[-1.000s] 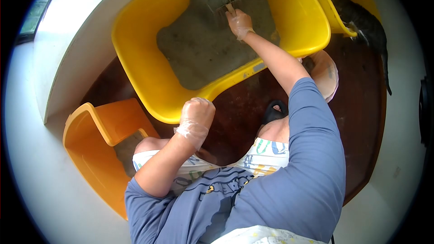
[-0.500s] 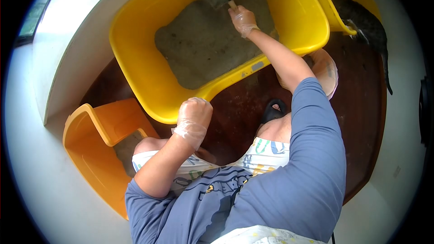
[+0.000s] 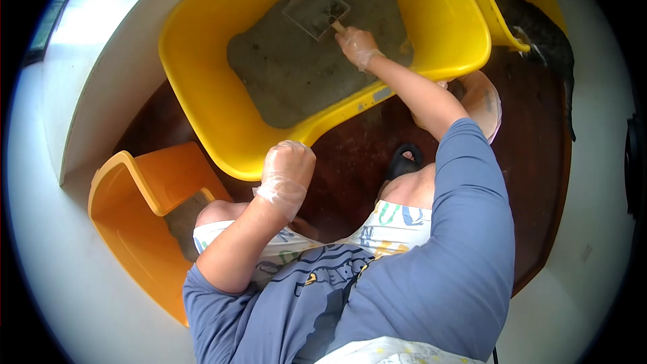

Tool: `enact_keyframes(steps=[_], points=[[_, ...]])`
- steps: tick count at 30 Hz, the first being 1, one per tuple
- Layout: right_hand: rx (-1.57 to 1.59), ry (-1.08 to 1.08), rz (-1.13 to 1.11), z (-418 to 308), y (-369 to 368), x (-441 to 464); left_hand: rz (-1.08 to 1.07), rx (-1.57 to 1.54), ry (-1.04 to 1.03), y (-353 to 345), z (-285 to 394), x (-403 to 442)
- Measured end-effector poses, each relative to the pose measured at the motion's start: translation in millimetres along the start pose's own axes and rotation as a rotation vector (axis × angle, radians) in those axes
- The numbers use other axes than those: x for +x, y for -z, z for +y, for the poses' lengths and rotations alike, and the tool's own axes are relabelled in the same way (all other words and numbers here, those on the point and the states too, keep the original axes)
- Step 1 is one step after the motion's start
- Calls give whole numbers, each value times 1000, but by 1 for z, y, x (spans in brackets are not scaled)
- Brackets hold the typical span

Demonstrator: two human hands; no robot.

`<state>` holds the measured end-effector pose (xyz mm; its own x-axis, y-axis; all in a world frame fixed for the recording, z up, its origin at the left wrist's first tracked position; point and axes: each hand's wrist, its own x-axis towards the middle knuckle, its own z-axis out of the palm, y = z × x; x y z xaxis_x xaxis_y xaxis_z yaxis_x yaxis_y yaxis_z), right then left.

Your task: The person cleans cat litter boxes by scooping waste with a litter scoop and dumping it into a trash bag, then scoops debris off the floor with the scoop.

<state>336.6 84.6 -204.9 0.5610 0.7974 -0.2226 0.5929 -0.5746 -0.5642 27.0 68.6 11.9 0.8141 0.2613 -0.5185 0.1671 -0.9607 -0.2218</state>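
A yellow litter box [image 3: 195, 121] holds grey cat litter [image 3: 296, 74]. My right hand [image 3: 357, 46], in a clear plastic glove, is closed round the short light handle of a litter scoop [image 3: 306, 13]. The scoop's wide, flat sifting part lies over the litter, with litter showing through it and a few dark bits near the handle. My left hand [image 3: 290, 162], gloved as well, is closed at the near rim of the yellow box; its fingertips are hidden below.
An orange litter box [image 3: 118, 195] with grey litter stands at lower left. Another yellow box [image 3: 482, 0] is at upper right, a dark striped cat [image 3: 539, 27] beside it. A round tan container [image 3: 486, 104] sits beneath my right arm. A white wall borders the left.
The scoop was heaped with grey litter; most of it is out now, and the sifting part shows. My right hand has come slightly nearer with it. My left hand stays at the rim.
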Motion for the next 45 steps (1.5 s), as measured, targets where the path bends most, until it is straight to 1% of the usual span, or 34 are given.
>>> enact_keyframes(steps=[1,2,5,8,11,14,17,20,23,26,27,29,30,34,35,36,37,40,41,42,44,45], points=[[-29,-7,0,-7,2,-2,11,-2,4,0,0,2],[-57,121,-78,-9,10,-5,19,-3,4,-2,0,2],[-30,43,-134,-25,10,-19,14,15,0,-2,0,-1],[-94,166,-198,-19,-2,-12,21,26,2,-1,2,1],[-31,129,-147,-25,-4,-13,28,24,-1,-3,0,-2],[-83,191,-197,-20,4,-8,51,28,9,-7,1,-2],[-26,66,-233,-31,13,-23,35,26,10,-8,1,-3],[-105,171,-308,-24,8,-23,15,1,-1,-7,-1,0],[-43,164,-274,-23,14,-24,1,-8,-3,-8,-1,0],[-68,229,-236,-27,53,-30,21,-40,2,-13,-2,-1],[-19,190,-265,-31,71,-37,35,-61,0,-13,-2,-2],[72,112,-315,-39,114,-56,-6,-95,2,-5,-3,-4],[172,104,-291,-37,133,-67,-26,-110,-3,-1,-3,-5],[220,-47,-233,-52,226,-136,-80,-149,-9,8,-4,-4],[249,-101,-228,-50,247,-156,-76,-157,-7,7,-3,-4],[303,-90,-204,-29,259,-171,-73,-163,-9,8,-2,-3],[382,-186,-217,-27,279,-192,-80,-187,-14,12,-3,-4],[353,-252,-111,-9,324,-250,-99,-170,-64,18,-4,-4],[301,-297,-125,2,338,-266,-124,-164,-77,25,-5,-5],[300,-367,-121,9,351,-283,-170,-148,-93,34,-5,-6],[310,-552,-166,11,375,-311,-174,-135,-99,32,-6,-2],[315,-594,-190,30,381,-322,-174,-127,-93,33,-6,1]])
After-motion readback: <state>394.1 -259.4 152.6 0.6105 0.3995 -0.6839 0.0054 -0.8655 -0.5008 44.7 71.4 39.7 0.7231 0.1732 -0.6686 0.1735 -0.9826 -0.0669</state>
